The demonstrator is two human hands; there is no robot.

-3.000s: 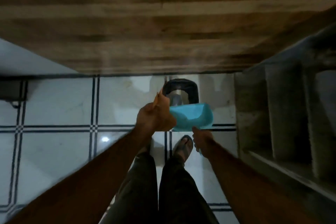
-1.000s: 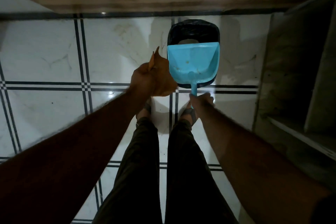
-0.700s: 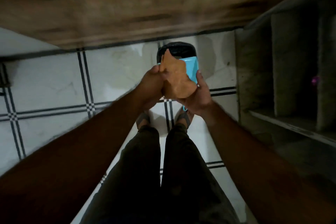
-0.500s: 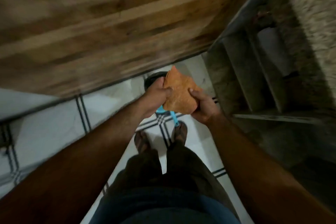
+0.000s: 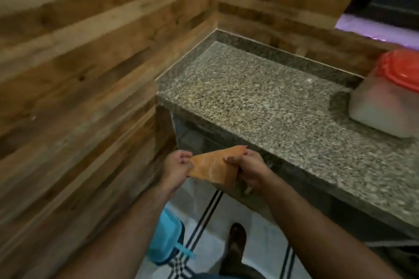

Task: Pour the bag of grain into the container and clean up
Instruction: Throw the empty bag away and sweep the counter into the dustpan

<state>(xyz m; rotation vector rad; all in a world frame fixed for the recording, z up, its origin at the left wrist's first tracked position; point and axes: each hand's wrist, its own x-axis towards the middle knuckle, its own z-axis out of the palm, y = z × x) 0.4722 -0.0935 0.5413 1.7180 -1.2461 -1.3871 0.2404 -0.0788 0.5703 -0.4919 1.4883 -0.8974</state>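
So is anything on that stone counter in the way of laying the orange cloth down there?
Nothing visible: both hands grip the orange cloth just off the counter's front edge, and the lidded container stands far right.

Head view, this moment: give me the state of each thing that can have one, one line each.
Orange cloth: stretched between both hands, off the counter.
Left hand: grips the cloth's left end.
Right hand: grips its right end.
Container: on the granite counter, red lid on.
Blue dustpan: down by the floor, unheld.
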